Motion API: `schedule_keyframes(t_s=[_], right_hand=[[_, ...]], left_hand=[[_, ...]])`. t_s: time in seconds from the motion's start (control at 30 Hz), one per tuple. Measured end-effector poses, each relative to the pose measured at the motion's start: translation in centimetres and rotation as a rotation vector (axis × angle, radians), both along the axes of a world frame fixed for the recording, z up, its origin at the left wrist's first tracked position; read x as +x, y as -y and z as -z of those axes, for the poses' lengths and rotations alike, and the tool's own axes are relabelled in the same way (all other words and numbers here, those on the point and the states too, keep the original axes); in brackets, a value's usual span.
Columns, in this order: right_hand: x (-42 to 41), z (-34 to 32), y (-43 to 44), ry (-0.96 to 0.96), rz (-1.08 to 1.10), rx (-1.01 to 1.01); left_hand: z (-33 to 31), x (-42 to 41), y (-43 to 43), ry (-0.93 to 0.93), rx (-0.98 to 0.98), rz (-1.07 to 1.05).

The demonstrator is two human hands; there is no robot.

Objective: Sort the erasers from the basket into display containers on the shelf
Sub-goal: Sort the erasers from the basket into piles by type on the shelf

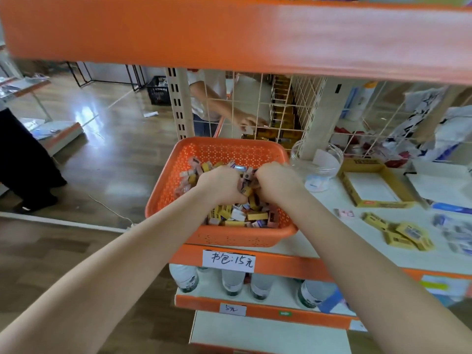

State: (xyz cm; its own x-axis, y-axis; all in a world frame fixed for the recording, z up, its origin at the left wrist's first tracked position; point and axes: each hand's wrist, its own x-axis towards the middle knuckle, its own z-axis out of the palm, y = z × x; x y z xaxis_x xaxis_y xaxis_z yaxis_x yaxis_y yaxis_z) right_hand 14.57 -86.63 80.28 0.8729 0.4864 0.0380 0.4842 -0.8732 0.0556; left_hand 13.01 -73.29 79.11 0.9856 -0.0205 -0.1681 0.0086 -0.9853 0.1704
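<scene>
Erasers, small yellow, pink and white sleeved blocks, fill the orange basket at the left end of the shelf. I see the left grip and right grip side by side, both curled into the pile, clamped on erasers.

A shop: orange-edged white metal shelving bearing handwritten white paper price labels, clear plastic bottles lined below, a cream wire-grid back panel.
</scene>
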Motion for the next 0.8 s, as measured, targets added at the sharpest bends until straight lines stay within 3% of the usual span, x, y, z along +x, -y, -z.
schedule_keyframes(t_s=[0.2,0.33,0.47,0.6,0.8], right_hand=[[1.1,0.2,0.3,-0.020,-0.029,0.220],[1.3,0.3,2.3,0.128,-0.061,0.539],[1.6,0.3,6.5,0.264,0.013,0.701],[1.8,0.1,11.9,0.266,0.185,0.726],[0.6,0.8,20.5,0.245,0.399,0.625]], left_hand=[[-0.7,-0.2,-0.9,-0.045,-0.204,-0.007],[-2.0,-0.4,-1.0,0.022,-0.299,0.005],[-3.6,0.2,0.8,0.152,-0.270,0.009],[-5.4,1.1,5.4,0.248,-0.307,0.098],[-4.7,2.5,13.8,0.251,-0.230,0.360]])
